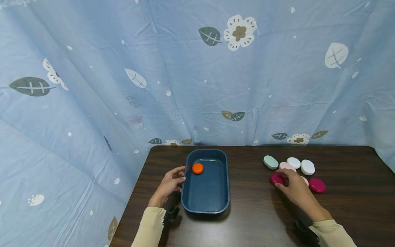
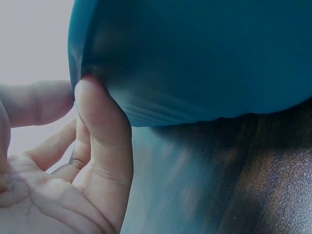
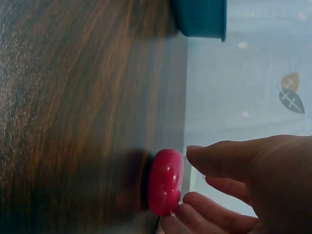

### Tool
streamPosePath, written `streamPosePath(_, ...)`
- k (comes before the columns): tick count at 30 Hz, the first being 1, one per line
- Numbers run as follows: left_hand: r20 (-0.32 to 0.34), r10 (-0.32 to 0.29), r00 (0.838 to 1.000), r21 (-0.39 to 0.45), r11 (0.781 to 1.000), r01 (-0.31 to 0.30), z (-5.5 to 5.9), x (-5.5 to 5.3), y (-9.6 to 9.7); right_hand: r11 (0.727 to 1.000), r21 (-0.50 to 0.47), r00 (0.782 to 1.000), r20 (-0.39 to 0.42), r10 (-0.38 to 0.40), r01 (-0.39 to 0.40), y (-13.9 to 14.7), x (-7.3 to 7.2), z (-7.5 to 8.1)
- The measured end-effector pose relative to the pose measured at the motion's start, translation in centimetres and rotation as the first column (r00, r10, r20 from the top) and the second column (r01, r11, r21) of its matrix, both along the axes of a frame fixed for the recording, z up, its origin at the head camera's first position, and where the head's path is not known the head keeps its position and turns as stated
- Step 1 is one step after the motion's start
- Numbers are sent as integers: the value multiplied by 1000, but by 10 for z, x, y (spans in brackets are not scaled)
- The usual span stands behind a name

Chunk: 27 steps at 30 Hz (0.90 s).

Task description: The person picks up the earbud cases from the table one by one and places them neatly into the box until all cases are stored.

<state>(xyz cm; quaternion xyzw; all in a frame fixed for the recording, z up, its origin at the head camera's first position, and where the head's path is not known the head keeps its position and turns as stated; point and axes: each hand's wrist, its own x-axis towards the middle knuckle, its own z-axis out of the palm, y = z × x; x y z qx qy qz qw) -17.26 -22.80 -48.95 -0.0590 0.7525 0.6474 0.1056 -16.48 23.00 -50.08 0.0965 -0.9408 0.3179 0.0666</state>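
My left hand [image 1: 169, 185] holds the left rim of a blue tray [image 1: 229, 181], thumb and a finger at its edge. In the left wrist view, the tray wall [image 2: 204, 63] rises beside these fingertips. An orange rounded piece [image 1: 198, 168] lies inside the tray, toward its far left. My right hand [image 1: 295, 190] reaches over a glossy dark pink rounded piece [image 1: 276, 179], fingers and thumb around its sides. Close up in the right wrist view, this pink piece [image 3: 166, 183] sits low by the dark wood, with fingertips [image 3: 171, 223] at its lower edge.
Behind the right hand lie a pale green piece [image 1: 271, 162], white pieces [image 1: 308, 167] and pale pink ones [image 1: 287, 166]. Another dark pink piece [image 1: 317, 185] is right of the hand. A blue patterned curtain [image 1: 191, 85] hangs behind the dark wooden table [image 1: 247, 212].
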Motion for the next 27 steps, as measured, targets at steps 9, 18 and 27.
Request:
streamPosePath(9,0,12,1000,9,1000,-12,1,0,1,998,47,999,-18,43,-43,-9,-6,-4)
streamPosePath(18,3,20,1000,9,1000,-20,1,0,3,996,70,998,-30,52,-50,-15,-7,-9)
streamPosePath(27,7,18,1000,12,1000,-18,3,2,3,996,62,997,-32,66,-64,-22,-3,-9)
